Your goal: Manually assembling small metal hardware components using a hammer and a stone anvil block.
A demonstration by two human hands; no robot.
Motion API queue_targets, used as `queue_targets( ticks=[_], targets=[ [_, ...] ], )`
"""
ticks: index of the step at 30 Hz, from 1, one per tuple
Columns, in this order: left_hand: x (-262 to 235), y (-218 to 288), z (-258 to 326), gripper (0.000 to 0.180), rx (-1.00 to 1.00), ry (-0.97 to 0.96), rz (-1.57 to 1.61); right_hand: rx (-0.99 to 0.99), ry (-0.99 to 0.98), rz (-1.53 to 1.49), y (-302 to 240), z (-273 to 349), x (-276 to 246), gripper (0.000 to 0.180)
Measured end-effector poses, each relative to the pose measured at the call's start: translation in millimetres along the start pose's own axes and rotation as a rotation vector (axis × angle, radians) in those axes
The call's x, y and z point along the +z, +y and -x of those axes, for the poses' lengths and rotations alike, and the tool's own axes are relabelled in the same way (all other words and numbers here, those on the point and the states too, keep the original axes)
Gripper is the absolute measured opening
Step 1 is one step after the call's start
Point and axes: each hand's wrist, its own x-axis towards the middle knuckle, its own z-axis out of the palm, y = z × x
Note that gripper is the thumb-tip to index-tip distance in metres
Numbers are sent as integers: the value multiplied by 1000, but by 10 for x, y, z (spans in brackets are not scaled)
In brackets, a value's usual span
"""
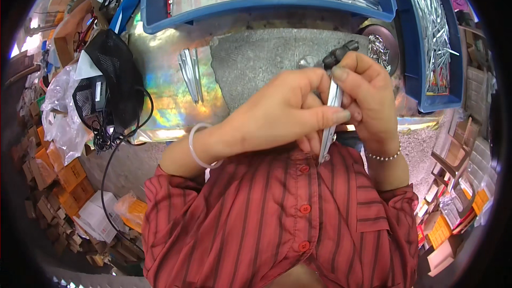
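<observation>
Both of my hands meet above the near edge of the bench, in front of the striped red shirt. Between them a slim silver metal piece (pixel 332 101) stands slanted, with a small round rivet-like end at the bottom. My left hand (pixel 272 109) pinches it along its middle with thumb and fingers. Around its upper end the thumb and fingertips of my right hand (pixel 370 93) are closed. Just beyond these fingertips is a black knobbed part (pixel 340 54); whether it is touched cannot be seen. Under the hands lies a dark grey slab (pixel 256 58).
A blue tray (pixel 277 6) with silver strips spans the back; another blue tray (pixel 413 37) of strips stands right. A round dish (pixel 394 42) holds small metal pins. Several loose strips (pixel 191 74) lie left of the slab, near a black mesh bag (pixel 109 74) with cables.
</observation>
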Motion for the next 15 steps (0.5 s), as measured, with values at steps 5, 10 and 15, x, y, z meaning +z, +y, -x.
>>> queue_targets(
  ticks=[5,10,15],
  targets=[
    [17,24,-100,25,-51,8,71,30,18,-153,63,-47,-73,10],
    [40,40,-117,26,-60,-20,49,17,30,-181,81,18,-75,11],
    [54,50,-149,24,-68,-61,23,-23,81,-203,115,73,-82,11]
  ],
)
